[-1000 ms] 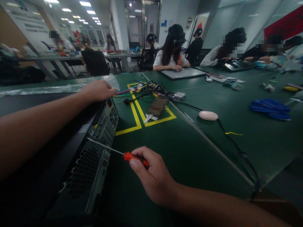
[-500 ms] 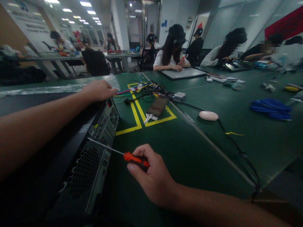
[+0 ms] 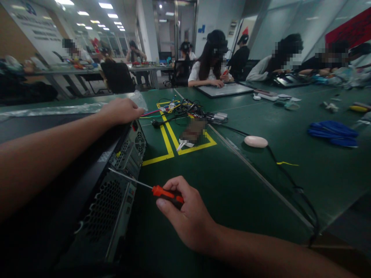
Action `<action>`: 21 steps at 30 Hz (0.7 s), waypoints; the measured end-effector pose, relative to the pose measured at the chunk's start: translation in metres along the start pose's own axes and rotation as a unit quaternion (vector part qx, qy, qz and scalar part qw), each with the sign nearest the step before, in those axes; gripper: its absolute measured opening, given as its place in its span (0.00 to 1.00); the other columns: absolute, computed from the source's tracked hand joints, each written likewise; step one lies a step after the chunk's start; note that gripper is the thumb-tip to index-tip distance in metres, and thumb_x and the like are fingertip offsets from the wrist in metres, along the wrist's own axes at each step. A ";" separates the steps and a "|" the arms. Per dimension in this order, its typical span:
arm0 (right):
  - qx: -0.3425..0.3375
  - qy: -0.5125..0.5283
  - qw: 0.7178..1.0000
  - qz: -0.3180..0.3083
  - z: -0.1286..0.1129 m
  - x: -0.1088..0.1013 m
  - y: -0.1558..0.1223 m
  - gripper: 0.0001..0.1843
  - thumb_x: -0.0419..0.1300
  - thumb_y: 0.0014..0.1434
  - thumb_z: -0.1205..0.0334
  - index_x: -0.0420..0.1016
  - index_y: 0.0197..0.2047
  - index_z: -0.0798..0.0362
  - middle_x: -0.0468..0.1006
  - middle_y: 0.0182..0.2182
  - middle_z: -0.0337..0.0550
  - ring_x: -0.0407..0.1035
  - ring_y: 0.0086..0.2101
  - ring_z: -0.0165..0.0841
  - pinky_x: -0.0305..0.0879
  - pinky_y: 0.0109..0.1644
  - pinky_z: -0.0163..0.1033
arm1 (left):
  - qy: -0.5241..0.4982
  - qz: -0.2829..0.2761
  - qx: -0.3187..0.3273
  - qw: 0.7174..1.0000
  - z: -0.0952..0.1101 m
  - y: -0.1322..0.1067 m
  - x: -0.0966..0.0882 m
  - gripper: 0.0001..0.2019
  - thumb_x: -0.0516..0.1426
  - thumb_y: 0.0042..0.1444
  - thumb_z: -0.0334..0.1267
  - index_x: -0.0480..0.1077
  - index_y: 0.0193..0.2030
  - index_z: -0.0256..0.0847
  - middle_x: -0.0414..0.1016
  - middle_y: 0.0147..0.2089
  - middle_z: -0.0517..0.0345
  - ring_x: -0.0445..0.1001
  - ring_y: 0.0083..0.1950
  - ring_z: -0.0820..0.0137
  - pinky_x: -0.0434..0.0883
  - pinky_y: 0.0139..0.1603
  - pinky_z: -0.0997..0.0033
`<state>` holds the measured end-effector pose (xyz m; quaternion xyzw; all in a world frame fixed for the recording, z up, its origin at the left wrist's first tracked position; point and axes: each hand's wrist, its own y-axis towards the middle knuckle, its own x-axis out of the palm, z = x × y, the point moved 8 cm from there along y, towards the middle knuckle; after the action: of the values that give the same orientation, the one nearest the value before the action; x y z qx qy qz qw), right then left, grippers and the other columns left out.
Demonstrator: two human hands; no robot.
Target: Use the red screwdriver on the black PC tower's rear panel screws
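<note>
Smooth plastic screwdriver handle (image 3: 167, 194), shiny metal shaft (image 3: 130, 178), metal computer-case back (image 3: 116, 195), glossy crinkled plastic film (image 3: 72, 108)

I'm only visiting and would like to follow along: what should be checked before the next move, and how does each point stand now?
1. Screwdriver held by its handle: ok, the right hand grips it.
2. Tip directed at the case: ok, it meets the back near the upper edge.
3. Tip seated in a screw: cannot tell, too small to see.
4. Left hand on the case: ok, it rests by the far back corner.
5. Coloured wires clear of the left hand: cannot tell, they show right beside its fingertips.
6. Cable pile clear of the screwdriver: ok, it lies farther off.
</note>
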<state>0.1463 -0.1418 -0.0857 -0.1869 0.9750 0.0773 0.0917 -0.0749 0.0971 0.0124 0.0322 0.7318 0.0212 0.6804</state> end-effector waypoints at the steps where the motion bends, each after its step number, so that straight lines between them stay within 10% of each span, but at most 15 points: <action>1: -0.001 -0.001 1.000 0.001 0.000 0.000 0.000 0.06 0.64 0.63 0.62 0.71 0.42 0.50 0.70 0.31 0.34 0.64 0.29 0.29 0.60 0.35 0.36 | 0.003 0.000 0.001 1.000 0.000 0.000 0.000 0.35 0.44 0.61 0.60 0.80 0.55 0.35 0.79 0.54 0.38 0.75 0.57 0.46 0.70 0.57 0.51; 21: -0.022 -0.004 1.000 0.012 -0.003 -0.002 0.002 0.04 0.62 0.66 0.61 0.74 0.41 0.51 0.74 0.32 0.37 0.69 0.33 0.32 0.64 0.40 0.38 | -0.013 0.000 -0.006 1.000 0.002 -0.002 -0.002 0.33 0.46 0.60 0.59 0.83 0.52 0.38 0.80 0.52 0.39 0.75 0.56 0.45 0.70 0.57 0.50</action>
<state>0.1472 -0.1400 -0.0821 -0.1767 0.9749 0.1008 0.0905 -0.0730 0.0951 0.0141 0.0285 0.7231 0.0251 0.6897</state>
